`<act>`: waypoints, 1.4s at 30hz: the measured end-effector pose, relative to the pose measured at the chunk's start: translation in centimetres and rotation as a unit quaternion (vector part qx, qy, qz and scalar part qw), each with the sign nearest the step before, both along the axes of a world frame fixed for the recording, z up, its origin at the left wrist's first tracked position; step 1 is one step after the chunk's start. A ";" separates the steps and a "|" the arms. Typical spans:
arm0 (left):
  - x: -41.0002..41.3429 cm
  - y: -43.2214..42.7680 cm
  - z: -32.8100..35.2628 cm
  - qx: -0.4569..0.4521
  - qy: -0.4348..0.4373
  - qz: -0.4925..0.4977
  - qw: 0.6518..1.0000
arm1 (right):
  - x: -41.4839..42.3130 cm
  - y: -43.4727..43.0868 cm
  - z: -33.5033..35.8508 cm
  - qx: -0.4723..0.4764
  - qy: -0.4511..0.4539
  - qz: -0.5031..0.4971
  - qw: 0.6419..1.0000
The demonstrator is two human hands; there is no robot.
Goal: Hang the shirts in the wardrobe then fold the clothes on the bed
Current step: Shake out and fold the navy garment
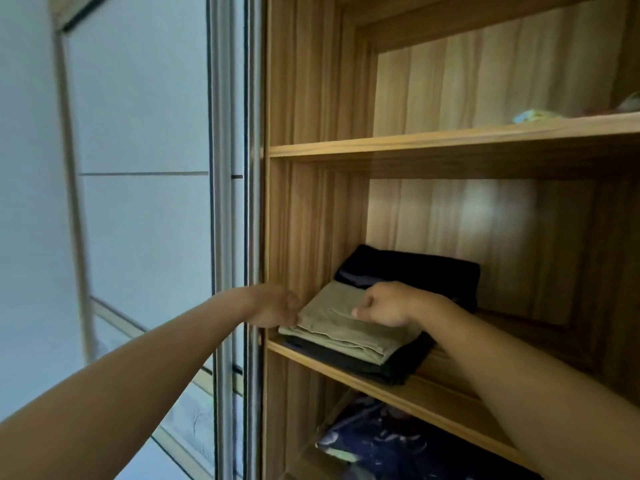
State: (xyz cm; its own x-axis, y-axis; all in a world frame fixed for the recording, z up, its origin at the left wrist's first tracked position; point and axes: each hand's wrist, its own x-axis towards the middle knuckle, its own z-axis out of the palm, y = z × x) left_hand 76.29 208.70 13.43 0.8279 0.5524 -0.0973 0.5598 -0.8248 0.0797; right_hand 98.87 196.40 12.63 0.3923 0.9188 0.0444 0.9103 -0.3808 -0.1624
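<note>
Two hands [384, 304] at khaki garment [346, 336]

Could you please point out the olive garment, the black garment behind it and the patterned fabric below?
Olive garment [330, 327]: head view, top face.
Black garment [415, 268]: head view, top face.
Patterned fabric [377, 441]: head view, upper surface.

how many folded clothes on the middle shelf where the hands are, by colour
olive: 1, the olive garment on top at the front
dark: 2, the dark garment beneath it and the dark pile behind
total: 3
The dark pile may hold more than one piece; cannot tell.
</note>
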 end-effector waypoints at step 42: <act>1.2 -9.4 -5.7 0.372 -0.251 -0.209 0.869 | -9.6 -11.1 7.6 0.163 -0.521 -0.149 0.824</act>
State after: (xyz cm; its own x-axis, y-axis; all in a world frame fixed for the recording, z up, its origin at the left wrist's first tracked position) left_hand 77.51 199.29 7.74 0.8060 -0.0517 0.5897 0.2472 -0.8757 -0.4147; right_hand 89.27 185.26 20.22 0.1904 0.6611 0.7257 0.4937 -0.7035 0.5113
